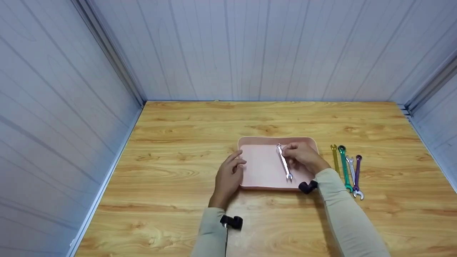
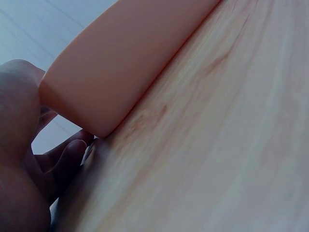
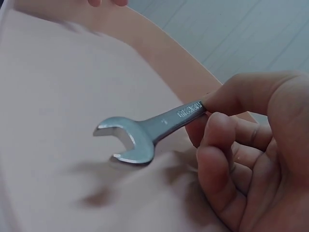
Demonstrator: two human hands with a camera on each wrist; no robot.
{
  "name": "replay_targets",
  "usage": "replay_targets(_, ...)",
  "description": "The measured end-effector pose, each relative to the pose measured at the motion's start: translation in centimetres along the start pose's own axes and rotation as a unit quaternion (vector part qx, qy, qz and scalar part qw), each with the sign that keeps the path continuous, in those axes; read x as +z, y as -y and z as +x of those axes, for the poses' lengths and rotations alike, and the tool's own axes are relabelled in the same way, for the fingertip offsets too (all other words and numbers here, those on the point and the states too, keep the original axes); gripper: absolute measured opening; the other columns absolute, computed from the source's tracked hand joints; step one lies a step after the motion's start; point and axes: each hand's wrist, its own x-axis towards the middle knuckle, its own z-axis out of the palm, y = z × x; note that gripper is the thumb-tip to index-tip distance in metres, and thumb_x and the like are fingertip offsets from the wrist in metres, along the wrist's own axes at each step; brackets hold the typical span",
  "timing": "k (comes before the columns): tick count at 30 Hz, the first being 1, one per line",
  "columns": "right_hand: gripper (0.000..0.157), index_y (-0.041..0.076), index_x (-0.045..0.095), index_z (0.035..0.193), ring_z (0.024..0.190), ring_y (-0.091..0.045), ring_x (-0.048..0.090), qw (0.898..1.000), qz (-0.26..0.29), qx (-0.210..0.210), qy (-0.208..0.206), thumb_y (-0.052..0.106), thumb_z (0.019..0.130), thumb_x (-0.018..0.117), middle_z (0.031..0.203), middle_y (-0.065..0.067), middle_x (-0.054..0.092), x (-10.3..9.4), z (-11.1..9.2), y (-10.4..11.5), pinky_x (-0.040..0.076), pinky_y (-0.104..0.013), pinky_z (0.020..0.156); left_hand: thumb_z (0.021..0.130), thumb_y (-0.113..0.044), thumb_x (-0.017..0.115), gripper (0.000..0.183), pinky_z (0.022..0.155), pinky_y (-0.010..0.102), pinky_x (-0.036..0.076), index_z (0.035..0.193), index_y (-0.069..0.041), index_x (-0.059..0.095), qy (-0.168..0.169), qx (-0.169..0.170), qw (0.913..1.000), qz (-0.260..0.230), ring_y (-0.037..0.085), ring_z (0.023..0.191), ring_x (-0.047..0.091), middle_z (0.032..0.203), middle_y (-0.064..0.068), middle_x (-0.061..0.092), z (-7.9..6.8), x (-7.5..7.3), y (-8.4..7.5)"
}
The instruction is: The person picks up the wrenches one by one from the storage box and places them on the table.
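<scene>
A silver combination wrench (image 1: 284, 162) is pinched between the thumb and fingers of my right hand (image 1: 303, 155), tilted over the right half of a pink tray (image 1: 260, 166). Its open-end head (image 3: 133, 140) points toward the near side in the head view, with a shadow on the tray floor below. My left hand (image 1: 230, 175) rests at the tray's left wall, two fingertips reaching over the rim. In the left wrist view, the fingers (image 2: 70, 159) lie loosely by the tray's outer corner (image 2: 91, 106), holding nothing else.
Right of the tray, several wrenches lie side by side on the wooden table (image 1: 171, 160): a yellow one (image 1: 335, 159), a green one (image 1: 345, 167), a silver one (image 1: 351, 169) and a purple one (image 1: 357, 173). White panel walls (image 1: 250, 50) stand behind and at both sides.
</scene>
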Motion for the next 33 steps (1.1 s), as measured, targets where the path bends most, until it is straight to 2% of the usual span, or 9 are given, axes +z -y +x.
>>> replay_targets(6, 0.011, -0.003, 0.065, 0.098, 0.052, -0.010, 0.050, 1.000, -0.002, 0.006, -0.010, 0.004, 0.089, 0.064, 0.067, -0.002, 0.056, -0.06, 0.01, 0.12, 0.041, -0.024, 0.047, 0.094, -0.007, 0.055, 0.022, 0.093, 0.038, 0.046, 0.101, -0.007, 0.076, -0.001, -0.004, 0.9999, -0.011, 0.011, 0.130, 0.051, 0.140, -0.009, 0.058, 0.10, 0.00, -0.15)
replay_targets(13, 0.016, -0.007, 0.064, 0.101, 0.053, -0.010, 0.050, 1.000, -0.001, 0.008, -0.008, 0.004, 0.089, 0.064, 0.068, -0.003, 0.056, -0.18, -0.13, 0.40, 0.043, -0.024, 0.048, 0.094, -0.007, 0.056, 0.021, 0.096, 0.038, 0.046, 0.101, -0.007, 0.076, -0.004, -0.007, 0.9998, -0.020, 0.011, 0.128, 0.053, 0.139, -0.012, 0.057, 0.05, -0.02, -0.26)
replay_targets(21, 0.019, -0.008, 0.064, 0.105, 0.055, -0.010, 0.051, 1.000, -0.001, 0.009, 0.000, 0.006, 0.091, 0.065, 0.070, -0.002, 0.057, -0.14, -0.06, 0.23, 0.043, -0.025, 0.049, 0.094, -0.007, 0.057, 0.020, 0.090, 0.036, 0.047, 0.100, -0.008, 0.076, -0.009, -0.009, 0.9997, -0.019, 0.011, 0.124, 0.055, 0.139, -0.012, 0.058, -0.12, 0.01, 0.05)
replay_targets(28, 0.013, -0.004, 0.065, 0.099, 0.053, -0.010, 0.051, 1.000, 0.011, 0.017, -0.019, 0.006, 0.090, 0.065, 0.068, -0.003, 0.056, -0.31, -0.12, 0.43, 0.041, -0.023, 0.047, 0.095, -0.009, 0.056, 0.022, 0.085, 0.035, 0.048, 0.102, -0.010, 0.077, -0.003, -0.002, 1.0000, -0.004, 0.009, 0.119, 0.057, 0.139, -0.016, 0.057, 0.13, 0.04, -0.09)
replay_targets(33, 0.013, -0.003, 0.066, 0.098, 0.054, -0.010, 0.052, 0.999, 0.018, 0.028, -0.023, 0.007, 0.090, 0.066, 0.068, -0.003, 0.057, -0.37, 0.18, 0.38, 0.043, -0.023, 0.047, 0.095, -0.009, 0.057, 0.021, 0.088, 0.035, 0.048, 0.102, -0.010, 0.077, -0.006, -0.009, 0.9999, -0.007, 0.008, 0.123, 0.055, 0.139, -0.017, 0.057, 0.02, -0.01, -0.05)
